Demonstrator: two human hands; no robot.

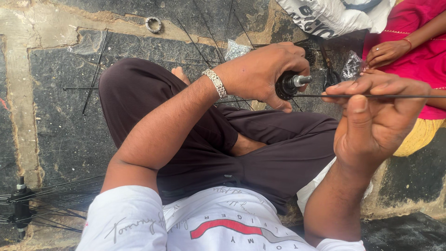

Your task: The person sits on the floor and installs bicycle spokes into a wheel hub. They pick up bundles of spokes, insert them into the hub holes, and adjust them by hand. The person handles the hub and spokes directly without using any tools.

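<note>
Over crossed legs | left hand (265, 74) gripping mostly hidden hub (291, 83) | right hand (376, 116) pinching spoke (325, 96), apparently entering hub, far end cut off

Hub (290, 84): black metal, shiny silver axle end. Spoke (371, 96): thin dark wire, matt. Wristband (215, 82): polished metal links. Trousers (260, 153): matt brown cloth. Floor (55, 116): rough dark stone slabs, sandy joints. Ring (154, 24) near floor's top edge: dull metal.

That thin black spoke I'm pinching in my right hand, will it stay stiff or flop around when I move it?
The spoke runs straight from the right hand toward the hub, so it's probably springy rather than floppy. Being so thin, it's likely light, and may bend if forced.
</note>
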